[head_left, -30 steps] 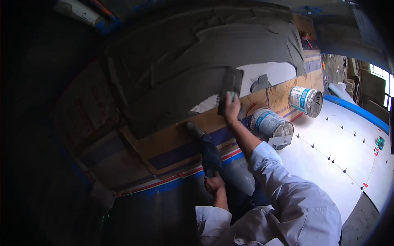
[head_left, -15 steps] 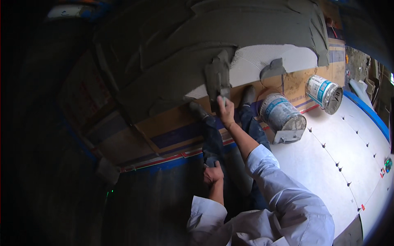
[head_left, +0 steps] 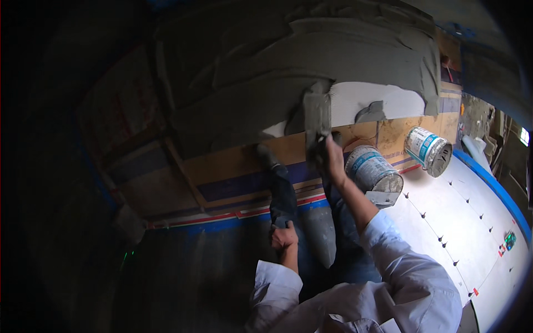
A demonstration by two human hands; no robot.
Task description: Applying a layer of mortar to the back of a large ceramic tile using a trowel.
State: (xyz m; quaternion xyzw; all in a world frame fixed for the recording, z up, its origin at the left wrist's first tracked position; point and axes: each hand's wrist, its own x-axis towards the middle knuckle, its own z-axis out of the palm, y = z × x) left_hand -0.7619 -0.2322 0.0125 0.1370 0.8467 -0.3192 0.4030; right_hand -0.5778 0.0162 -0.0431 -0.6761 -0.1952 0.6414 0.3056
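Note:
My right hand is closed round the handle of a flat rectangular trowel. The blade lies against wet grey mortar and has a heap of it at its far end. Under the mortar is a large white panel, bare to the right of the trowel, with a small bare patch left of it. A separate lump of mortar sits on the bare part. My left hand is closed near my left knee, thumb up; what it holds, if anything, is hidden.
Two mortar-smeared buckets, a near one and a farther one, stand at the right, a flat grey plate by the nearer. My shoe is on brown cardboard. A white panel with dark pegs lies right.
My right hand and the trowel have moved right. Mortar now covers more of the white panel's left part. My left hand stays by the knee; the view has shifted a little.

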